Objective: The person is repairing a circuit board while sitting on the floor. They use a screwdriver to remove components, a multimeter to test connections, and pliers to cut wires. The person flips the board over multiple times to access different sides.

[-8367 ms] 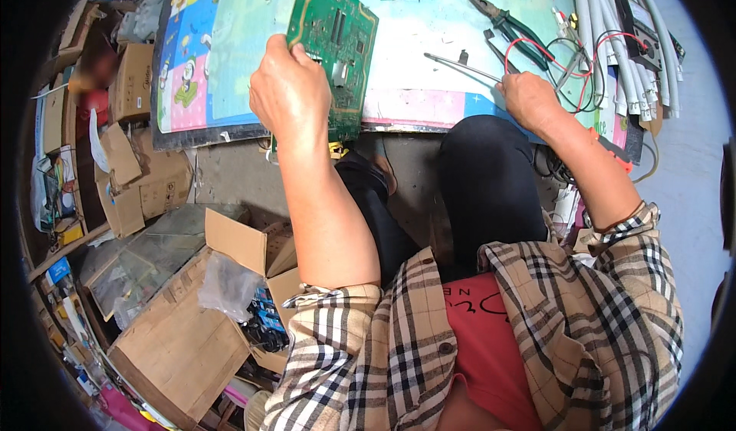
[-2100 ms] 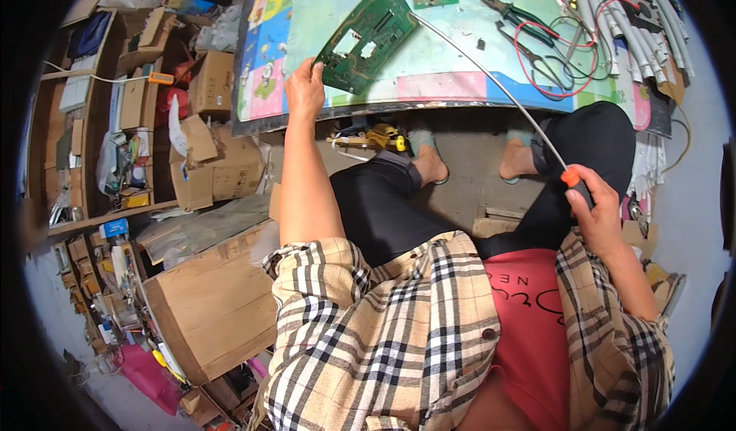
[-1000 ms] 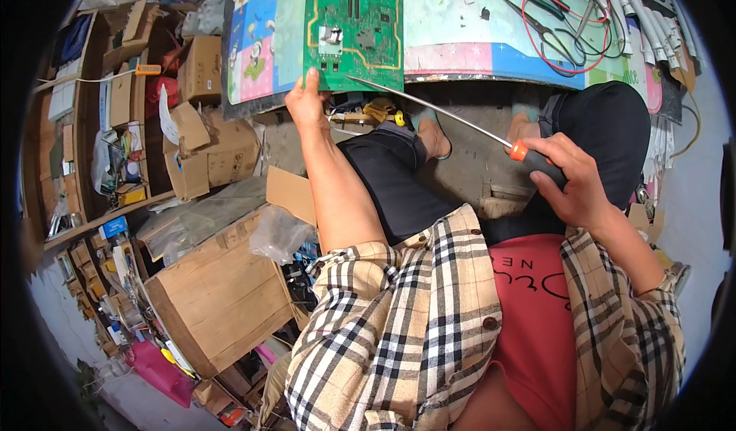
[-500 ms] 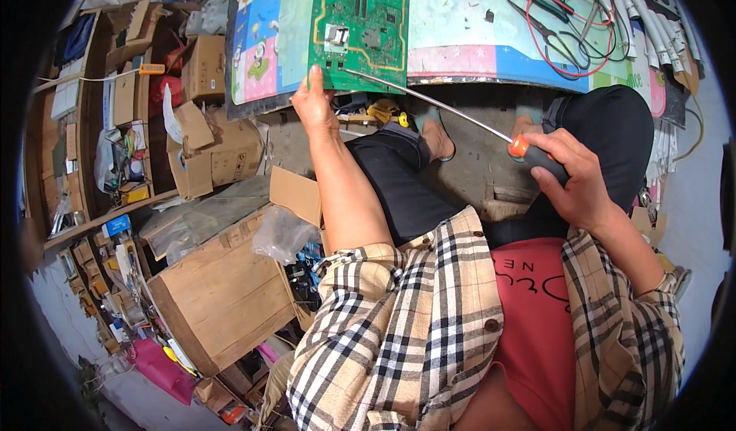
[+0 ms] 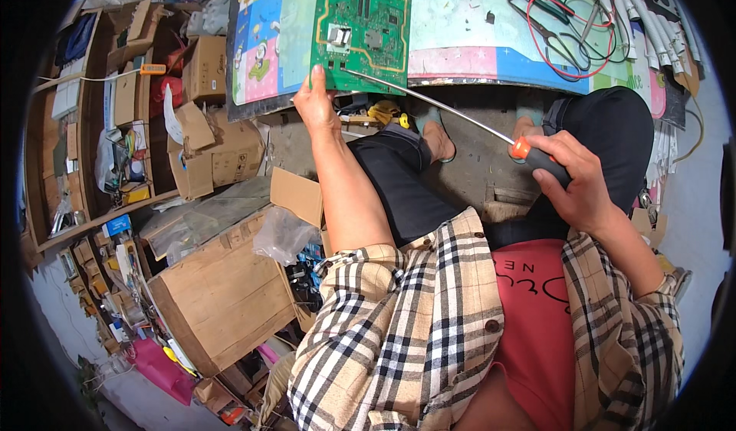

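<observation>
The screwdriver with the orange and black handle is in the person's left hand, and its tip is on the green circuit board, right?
Not quite. The head view shows the screwdriver in the right hand, not the left. The left hand holds the near edge of the green circuit board. The tip does reach the board.
</observation>
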Tool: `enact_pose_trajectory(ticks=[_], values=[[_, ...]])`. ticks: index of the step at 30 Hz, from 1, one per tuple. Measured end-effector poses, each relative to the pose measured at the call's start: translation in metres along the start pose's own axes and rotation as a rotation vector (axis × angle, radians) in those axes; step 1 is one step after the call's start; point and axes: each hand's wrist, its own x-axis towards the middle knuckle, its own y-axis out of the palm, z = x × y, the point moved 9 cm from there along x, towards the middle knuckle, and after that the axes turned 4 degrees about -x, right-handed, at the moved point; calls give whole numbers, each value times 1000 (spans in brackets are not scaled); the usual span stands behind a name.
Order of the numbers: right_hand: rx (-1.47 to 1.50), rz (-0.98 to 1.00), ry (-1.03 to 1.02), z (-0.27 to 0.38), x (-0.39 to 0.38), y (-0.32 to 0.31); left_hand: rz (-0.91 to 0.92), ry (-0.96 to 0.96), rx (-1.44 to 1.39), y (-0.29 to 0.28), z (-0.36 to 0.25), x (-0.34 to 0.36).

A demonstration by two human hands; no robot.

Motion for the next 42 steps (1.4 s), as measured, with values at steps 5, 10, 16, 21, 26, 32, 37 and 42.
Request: enact_pose_trajectory(ticks=[5, 10, 16, 21, 26, 32, 37, 42], values=[[-47, 8, -19, 4, 3, -5, 22, 0, -2, -2, 2, 1], [-180, 10, -71, 11, 13, -20, 42, 5, -3, 8, -1, -3], [-133, 2, -2, 8, 25, -33, 51, 22, 13, 9, -2, -4], [0, 38, 124, -2, 25, -34, 38, 33, 36, 12, -9, -10], [687, 208, 729, -41, 7, -12, 28, 33, 55, 15, -8, -13], [70, 208, 193, -10, 28, -28, 18, 78, 135, 14, -7, -12], [-531, 10, -212, 49, 23, -28, -7, 71, 70, 18, -2, -9], [597, -196, 431, -25, 16, -53, -16, 81, 121, 10, 1, -7]])
